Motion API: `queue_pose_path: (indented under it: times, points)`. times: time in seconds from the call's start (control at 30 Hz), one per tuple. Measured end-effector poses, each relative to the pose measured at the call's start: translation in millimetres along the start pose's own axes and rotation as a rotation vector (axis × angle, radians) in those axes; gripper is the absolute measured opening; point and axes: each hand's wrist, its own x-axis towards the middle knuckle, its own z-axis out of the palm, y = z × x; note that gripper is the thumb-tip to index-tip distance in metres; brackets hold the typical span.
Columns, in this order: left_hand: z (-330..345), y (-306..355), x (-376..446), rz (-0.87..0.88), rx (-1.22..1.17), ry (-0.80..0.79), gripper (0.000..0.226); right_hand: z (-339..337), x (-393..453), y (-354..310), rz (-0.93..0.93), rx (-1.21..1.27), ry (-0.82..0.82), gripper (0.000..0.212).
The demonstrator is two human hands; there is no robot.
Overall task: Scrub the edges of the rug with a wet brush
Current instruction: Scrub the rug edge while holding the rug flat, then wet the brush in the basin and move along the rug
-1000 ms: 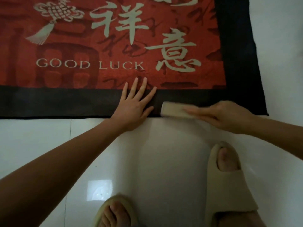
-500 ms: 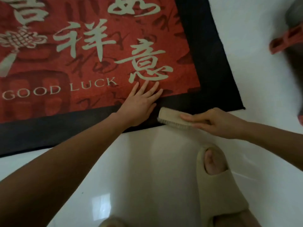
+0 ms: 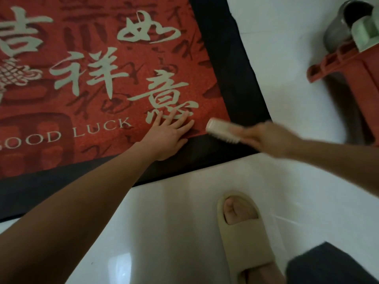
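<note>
Two hands over one red rug point(image 3: 98, 78): the left hand point(image 3: 168, 134) lies flat, fingers spread; the blurred right hand point(image 3: 266, 138) grips one brush point(image 3: 219, 130) at the rug's black border.

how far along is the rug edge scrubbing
Done: nothing shows; the dark border looks alike all round. In hand: the right hand holds the pale scrubbing brush at the near right corner of the red rug, left hand flat on it. Left: the black right border.
</note>
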Motion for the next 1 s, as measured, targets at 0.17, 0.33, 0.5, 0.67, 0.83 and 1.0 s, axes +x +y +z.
queue_pose_path:
  times: [0.17, 0.33, 0.5, 0.67, 0.83, 1.0]
  points:
    - [-16, 0, 0, -0.035, 0.020, -0.131, 0.061, 11, -26, -18, -0.257, -0.001, -0.542, 0.040]
    - [-86, 17, -26, -0.103, -0.213, -0.217, 0.045, -34, 4, -51, 0.222, 0.551, 0.043, 0.046]
    - [-175, 36, -73, -0.201, -0.375, -0.285, 0.040, -116, -20, -80, 0.504, 1.001, -0.038, 0.049]
    - [-282, 49, -125, -0.333, -0.463, -0.325, 0.037, -224, -82, -115, 0.529, 1.178, 0.006, 0.017]
    - [-464, 96, -187, -0.334, -0.512, -0.198, 0.042, -387, -174, -163, 0.517, 1.277, 0.108, 0.031]
    - [-673, 199, -239, -0.417, -1.189, 0.036, 0.030, -573, -292, -222, 0.367, 1.231, 0.197, 0.026]
